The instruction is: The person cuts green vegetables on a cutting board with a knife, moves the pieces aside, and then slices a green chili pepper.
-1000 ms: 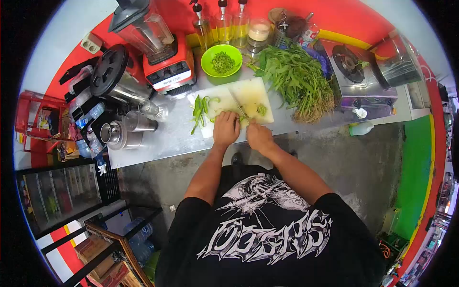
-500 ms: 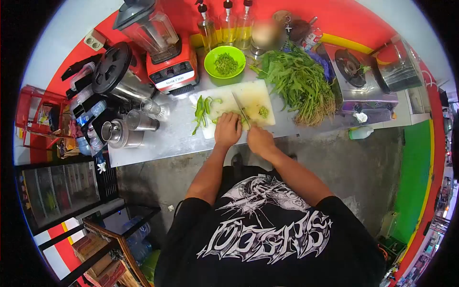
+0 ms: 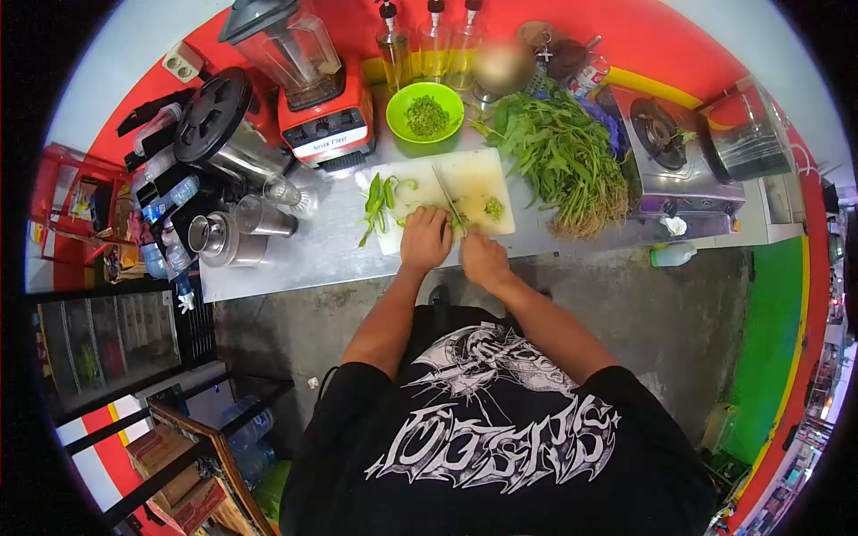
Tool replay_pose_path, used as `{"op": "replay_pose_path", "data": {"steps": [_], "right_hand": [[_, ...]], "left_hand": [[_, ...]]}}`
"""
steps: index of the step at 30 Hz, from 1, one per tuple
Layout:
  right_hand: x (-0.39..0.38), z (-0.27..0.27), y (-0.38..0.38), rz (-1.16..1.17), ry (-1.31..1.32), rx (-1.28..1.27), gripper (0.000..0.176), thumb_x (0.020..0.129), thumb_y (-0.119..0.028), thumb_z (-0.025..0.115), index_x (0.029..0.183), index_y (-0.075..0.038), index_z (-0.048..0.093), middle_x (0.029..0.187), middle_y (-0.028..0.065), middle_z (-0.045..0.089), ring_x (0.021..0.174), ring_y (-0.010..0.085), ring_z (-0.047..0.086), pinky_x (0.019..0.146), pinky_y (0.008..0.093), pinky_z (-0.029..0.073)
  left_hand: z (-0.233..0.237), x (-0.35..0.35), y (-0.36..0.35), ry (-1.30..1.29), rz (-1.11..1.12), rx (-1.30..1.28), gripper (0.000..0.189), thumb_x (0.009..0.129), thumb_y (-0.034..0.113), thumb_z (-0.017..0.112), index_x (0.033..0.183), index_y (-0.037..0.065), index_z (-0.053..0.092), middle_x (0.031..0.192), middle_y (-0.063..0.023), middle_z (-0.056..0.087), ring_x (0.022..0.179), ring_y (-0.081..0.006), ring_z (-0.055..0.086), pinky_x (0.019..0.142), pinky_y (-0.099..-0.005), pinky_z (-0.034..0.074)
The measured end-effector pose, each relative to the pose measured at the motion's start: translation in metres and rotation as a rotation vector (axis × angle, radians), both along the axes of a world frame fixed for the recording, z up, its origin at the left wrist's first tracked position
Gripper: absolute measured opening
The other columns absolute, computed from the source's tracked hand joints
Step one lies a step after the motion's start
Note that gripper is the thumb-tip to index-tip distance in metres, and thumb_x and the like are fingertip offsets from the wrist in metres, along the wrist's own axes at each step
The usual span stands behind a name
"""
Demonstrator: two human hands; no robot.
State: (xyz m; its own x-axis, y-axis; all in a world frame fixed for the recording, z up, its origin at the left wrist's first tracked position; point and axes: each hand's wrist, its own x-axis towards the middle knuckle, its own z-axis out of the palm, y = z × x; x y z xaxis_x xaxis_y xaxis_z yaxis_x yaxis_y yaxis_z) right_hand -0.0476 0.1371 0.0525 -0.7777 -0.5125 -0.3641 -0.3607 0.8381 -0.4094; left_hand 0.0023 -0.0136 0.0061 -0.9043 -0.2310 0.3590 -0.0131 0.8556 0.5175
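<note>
My right hand (image 3: 485,261) is closed around the handle of a kitchen knife (image 3: 447,193), whose blade points away from me across the white cutting board (image 3: 484,167). Beside the blade, my left hand (image 3: 426,239) presses down with curled fingers on long green vegetable pieces (image 3: 401,221), mostly hidden beneath it. More long green pieces (image 3: 379,198) lie at the board's left edge, partly off it. To the right of the knife sits a small heap of chopped green bits (image 3: 493,209). A lime-green bowl (image 3: 396,116) beyond the board contains chopped greens (image 3: 426,118).
Leafy greens with roots (image 3: 572,161) are piled right of the board, beside a gas stove (image 3: 684,183). A red blender (image 3: 326,125) and pump bottles (image 3: 435,49) stand at the back. Metal cups (image 3: 210,241) and a lidded steel container (image 3: 214,134) occupy the left.
The view has shifted slightly, so background things sit a little differently. Both hands and the knife stay at nearly the same place on the board.
</note>
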Motion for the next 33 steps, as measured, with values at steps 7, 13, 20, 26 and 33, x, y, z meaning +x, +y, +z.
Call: {"op": "replay_pose_path", "data": {"steps": [7, 13, 20, 26, 33], "right_hand": [[0.003, -0.003, 0.001, 0.024, -0.034, -0.026, 0.032, 0.094, -0.014, 0.049, 0.115, 0.01, 0.053, 0.103, 0.0341, 0.069, 0.097, 0.0501, 0.069, 0.086, 0.0568, 0.054], [-0.011, -0.025, 0.0, 0.202, 0.053, -0.026, 0.031, 0.094, -0.013, 0.048, 0.116, 0.009, 0.051, 0.1, 0.034, 0.069, 0.095, 0.0508, 0.069, 0.085, 0.0583, 0.053], [0.003, -0.016, -0.001, 0.079, 0.025, -0.01, 0.03, 0.091, -0.01, 0.051, 0.114, 0.009, 0.052, 0.097, 0.0331, 0.07, 0.092, 0.0483, 0.071, 0.083, 0.0567, 0.056], [0.006, 0.012, -0.007, 0.058, -0.014, -0.035, 0.03, 0.091, -0.009, 0.052, 0.114, 0.01, 0.053, 0.102, 0.0343, 0.069, 0.097, 0.0487, 0.07, 0.086, 0.0563, 0.055], [-0.008, -0.006, -0.008, 0.092, -0.02, -0.023, 0.023, 0.085, -0.004, 0.057, 0.104, 0.008, 0.064, 0.104, 0.0321, 0.069, 0.098, 0.0474, 0.069, 0.086, 0.0543, 0.055]], "left_hand": [[0.004, 0.001, 0.001, -0.034, 0.005, -0.017, 0.013, 0.086, 0.016, 0.063, 0.097, 0.009, 0.063, 0.094, -0.0096, 0.06, 0.095, -0.0325, 0.055, 0.084, -0.0452, 0.044], [0.001, 0.0, 0.001, 0.005, 0.008, 0.007, 0.012, 0.085, 0.014, 0.064, 0.096, 0.008, 0.063, 0.095, -0.0099, 0.06, 0.095, -0.0331, 0.055, 0.082, -0.0454, 0.045], [-0.004, -0.001, -0.001, -0.033, 0.012, -0.019, 0.014, 0.086, 0.016, 0.064, 0.098, 0.008, 0.061, 0.097, -0.0111, 0.059, 0.098, -0.0326, 0.055, 0.086, -0.0454, 0.045], [0.003, 0.0, 0.0, -0.03, 0.005, 0.018, 0.014, 0.085, 0.015, 0.064, 0.097, 0.008, 0.061, 0.095, -0.0104, 0.059, 0.096, -0.0331, 0.055, 0.084, -0.0457, 0.045], [0.002, -0.001, 0.001, 0.0, 0.003, -0.012, 0.012, 0.085, 0.014, 0.063, 0.097, 0.008, 0.062, 0.095, -0.0106, 0.06, 0.096, -0.034, 0.055, 0.082, -0.0463, 0.045]]}}
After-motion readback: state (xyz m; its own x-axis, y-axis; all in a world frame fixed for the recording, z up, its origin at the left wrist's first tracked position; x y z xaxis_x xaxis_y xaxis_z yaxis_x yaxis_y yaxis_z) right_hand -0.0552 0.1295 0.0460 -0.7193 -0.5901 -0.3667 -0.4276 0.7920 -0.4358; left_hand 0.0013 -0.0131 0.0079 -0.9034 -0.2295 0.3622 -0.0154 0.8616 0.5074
